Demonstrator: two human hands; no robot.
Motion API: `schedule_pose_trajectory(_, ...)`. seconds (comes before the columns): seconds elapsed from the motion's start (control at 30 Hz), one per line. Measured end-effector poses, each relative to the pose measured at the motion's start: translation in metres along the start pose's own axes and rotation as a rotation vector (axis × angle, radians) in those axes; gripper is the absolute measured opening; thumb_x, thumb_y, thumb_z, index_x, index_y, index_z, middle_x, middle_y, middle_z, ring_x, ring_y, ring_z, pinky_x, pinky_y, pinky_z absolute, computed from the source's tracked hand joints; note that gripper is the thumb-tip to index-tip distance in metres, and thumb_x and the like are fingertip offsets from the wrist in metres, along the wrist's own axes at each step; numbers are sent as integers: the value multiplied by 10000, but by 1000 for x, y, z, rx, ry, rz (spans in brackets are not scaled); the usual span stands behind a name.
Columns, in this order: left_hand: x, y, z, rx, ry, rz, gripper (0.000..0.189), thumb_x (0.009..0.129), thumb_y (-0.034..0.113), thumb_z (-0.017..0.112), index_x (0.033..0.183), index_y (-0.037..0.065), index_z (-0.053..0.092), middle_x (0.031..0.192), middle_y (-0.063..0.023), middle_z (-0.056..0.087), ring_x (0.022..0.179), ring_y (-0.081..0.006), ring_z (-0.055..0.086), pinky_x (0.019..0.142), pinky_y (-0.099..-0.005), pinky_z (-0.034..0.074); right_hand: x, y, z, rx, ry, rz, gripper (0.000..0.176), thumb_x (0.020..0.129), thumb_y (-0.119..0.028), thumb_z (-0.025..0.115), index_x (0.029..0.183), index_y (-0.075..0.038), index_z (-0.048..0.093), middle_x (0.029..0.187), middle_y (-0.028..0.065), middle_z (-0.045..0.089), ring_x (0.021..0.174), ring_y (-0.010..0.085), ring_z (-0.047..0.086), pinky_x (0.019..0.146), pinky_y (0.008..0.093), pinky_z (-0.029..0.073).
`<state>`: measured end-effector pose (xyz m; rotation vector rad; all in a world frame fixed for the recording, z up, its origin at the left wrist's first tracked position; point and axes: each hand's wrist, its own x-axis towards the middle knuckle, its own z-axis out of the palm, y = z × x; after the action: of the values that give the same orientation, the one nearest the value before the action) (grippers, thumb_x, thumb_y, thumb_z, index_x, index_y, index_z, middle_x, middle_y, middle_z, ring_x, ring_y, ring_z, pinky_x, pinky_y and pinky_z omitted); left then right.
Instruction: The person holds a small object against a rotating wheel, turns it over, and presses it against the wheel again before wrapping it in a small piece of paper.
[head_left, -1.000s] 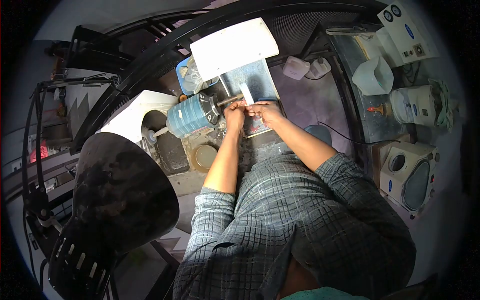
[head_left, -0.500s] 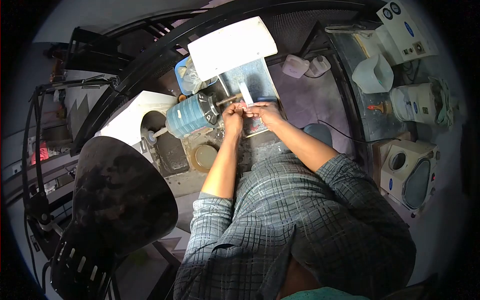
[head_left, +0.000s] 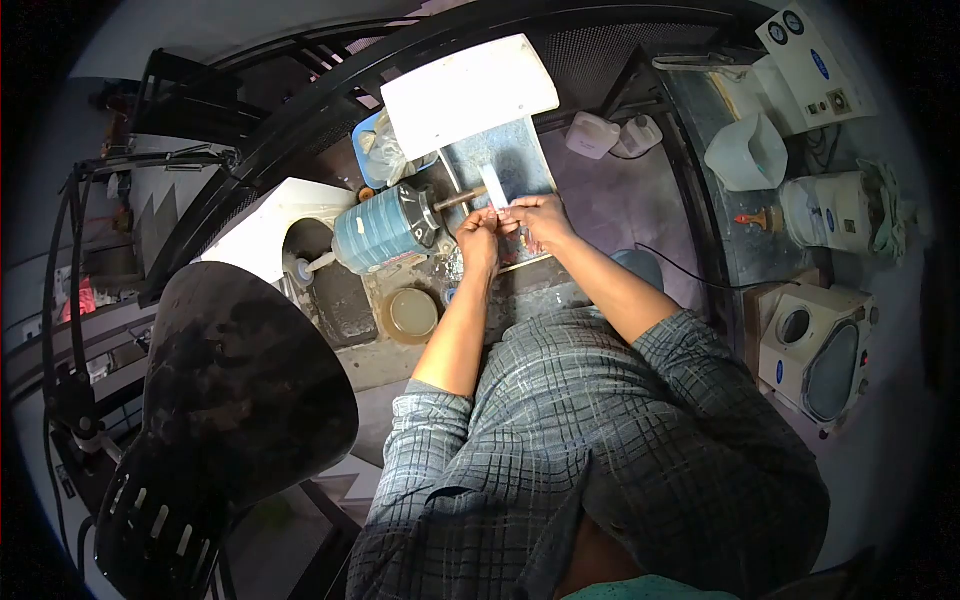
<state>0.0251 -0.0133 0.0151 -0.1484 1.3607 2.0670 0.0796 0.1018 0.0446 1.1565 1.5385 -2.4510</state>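
Blue motor (head_left: 385, 235) & bowl (head_left: 410, 315) nr L hand (head_left: 478, 241); white panel (head_left: 470, 95) beyond.

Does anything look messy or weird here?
Yes: pale specks dot the bench between the blue motor and the left hand, perhaps splashes or dust. The black lamp shade has cloudy smudges too.
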Motion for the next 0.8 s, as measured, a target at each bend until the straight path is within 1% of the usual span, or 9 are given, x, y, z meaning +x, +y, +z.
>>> schedule_pose_trajectory(0.13, -3, 2, 6, -26, 21, -20, 119, 862, -4, 436, 885, -82, 522, 779, -153, 597, 654, -227, 606, 624, -307, 532, 16, 6, -4, 89, -10, -79, 94, 726, -6, 621, 791, 49, 581, 678, 104, 622, 574, 135, 588, 482, 230, 459)
schedule_pose_trajectory(0.2, -5, 2, 8, -83, 51, -29, 110, 856, -16, 444, 867, -82, 532, 774, -148, 600, 627, -207, 601, 594, -290, 530, 14, 1, -6, -18, 18, -54, 89, 724, 25, 602, 797, 62, 566, 691, 131, 621, 582, 151, 596, 503, 241, 475)
schedule_pose_trajectory(0.3, -3, 0, 8, -87, 58, -53, 109, 855, -21, 440, 870, -81, 530, 791, -159, 599, 636, -212, 603, 594, -295, 533, 9, -8, -5, -26, 21, -50, 131, 699, 10, 632, 811, 68, 595, 712, 94, 618, 582, 125, 575, 535, 216, 457)
schedule_pose_trajectory(0.33, -1, -1, 9, -88, 58, -53, 109, 855, -21, 440, 870, -81, 530, 791, -159, 599, 636, -212, 603, 594, -295, 533, 9, -11, -5, -23, 20, -57, 144, 694, 17, 631, 818, 77, 590, 708, 108, 622, 596, 135, 588, 544, 228, 463)
schedule_pose_trajectory(0.47, 3, -6, 9, -181, 87, -108, 105, 857, -18, 436, 889, -79, 515, 828, -177, 595, 692, -237, 613, 616, -306, 539, 26, -2, -12, 0, -38, -48, 139, 695, 20, 623, 814, 82, 590, 700, 123, 625, 601, 146, 598, 551, 234, 468)
schedule_pose_trajectory(0.57, -6, -4, 14, -242, 73, -143, 102, 860, -12, 436, 906, -72, 505, 853, -181, 593, 750, -254, 615, 652, -319, 538, 29, -1, -17, -89, -22, -87, 131, 700, 27, 607, 817, 84, 591, 698, 136, 627, 599, 154, 601, 555, 235, 471)
schedule_pose_trajectory(0.63, -7, -5, 14, -262, 67, -159, 101, 860, -10, 437, 913, -68, 500, 866, -181, 592, 778, -261, 613, 671, -325, 537, 23, -9, -18, -137, -83, -102, 128, 703, 28, 595, 817, 87, 593, 703, 142, 629, 598, 156, 601, 559, 237, 474)
schedule_pose_trajectory(0.73, -2, -10, 14, -326, 102, -189, 108, 860, -8, 438, 929, -60, 503, 886, -179, 594, 805, -266, 609, 692, -333, 532, 30, -7, -15, -141, -34, -106, 74, 711, 20, 572, 770, 65, 577, 693, 133, 625, 609, 166, 612, 578, 257, 489)
schedule_pose_trajectory(0.8, 0, -7, 13, -323, 113, -195, 120, 861, -6, 418, 943, -64, 484, 916, -194, 585, 847, -292, 603, 716, -332, 532, 29, -9, -13, -192, -22, -112, 81, 707, 21, 568, 774, 66, 576, 690, 130, 624, 609, 165, 612, 577, 257, 489)
